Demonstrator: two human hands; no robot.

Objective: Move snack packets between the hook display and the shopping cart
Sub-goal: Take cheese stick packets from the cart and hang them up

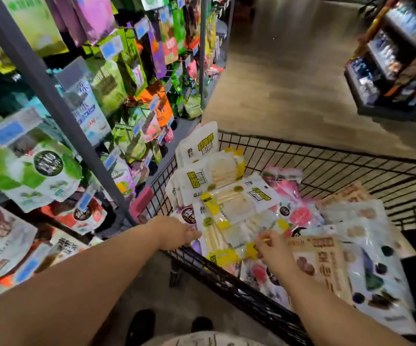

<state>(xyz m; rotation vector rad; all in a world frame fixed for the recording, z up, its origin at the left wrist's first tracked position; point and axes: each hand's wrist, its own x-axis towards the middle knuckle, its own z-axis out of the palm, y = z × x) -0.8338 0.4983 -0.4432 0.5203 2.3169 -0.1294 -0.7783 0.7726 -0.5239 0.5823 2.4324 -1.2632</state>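
Observation:
A black wire shopping cart [326,156] stands in front of me, full of snack packets. On top lie several white and yellow packets [231,203] of pale sticks. My left hand [177,232] reaches over the cart's near left rim and touches the left edge of the nearest white and yellow packet [220,236]. My right hand [273,250] pinches that packet's right side, fingers curled. The hook display [97,96] fills the left, hung with green, purple, orange and white packets.
Pink packets [299,213], a brown one [321,260] and white ones with dark fruit [376,278] lie on the cart's right side. A grey upright post [52,96] crosses the display. Another stocked shelf [399,58] stands at the far right across the wooden aisle floor.

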